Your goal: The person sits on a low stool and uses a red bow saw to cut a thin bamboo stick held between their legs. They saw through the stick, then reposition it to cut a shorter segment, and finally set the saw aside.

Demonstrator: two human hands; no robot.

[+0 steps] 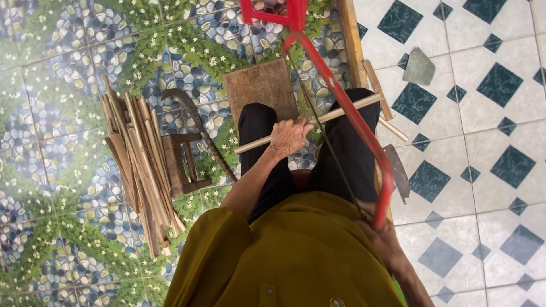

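Right hand (380,234) clamped on red saw (347,111) — left hand (289,137) gripping bamboo stick (318,120).

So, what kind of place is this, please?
Probably a home floor used as a small craft workspace: patterned floor tiles, a pile of split bamboo strips, and a red-framed saw across a stick.

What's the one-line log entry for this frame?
left hand: shut on bamboo stick, held across knees | right hand: shut on red-framed saw, blade crossing stick | bamboo strips on floor, left
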